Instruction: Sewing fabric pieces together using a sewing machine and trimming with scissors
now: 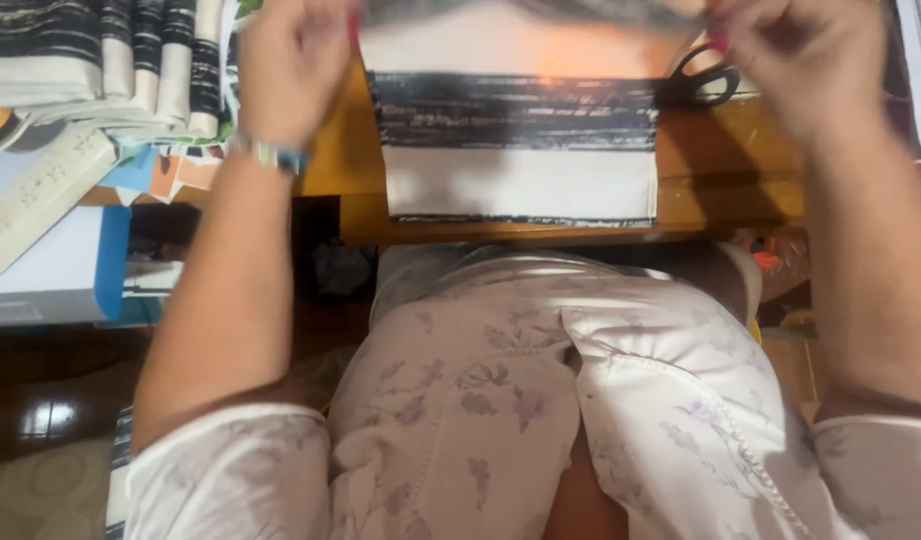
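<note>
A piece of white fabric with black streaked bands (521,150) hangs over the edge of a wooden table (721,190). My left hand (291,60) pinches its upper left corner and my right hand (796,55) pinches its upper right corner, so the cloth is stretched between them. Black-handled scissors (706,80) lie on the table just under my right hand. My left wrist wears a beaded bracelet (271,155).
A stack of folded striped fabric (111,60) sits at the upper left, with a white ruler (41,195) and a blue and white box (71,270) below it. My lap in a floral garment (541,400) fills the lower middle.
</note>
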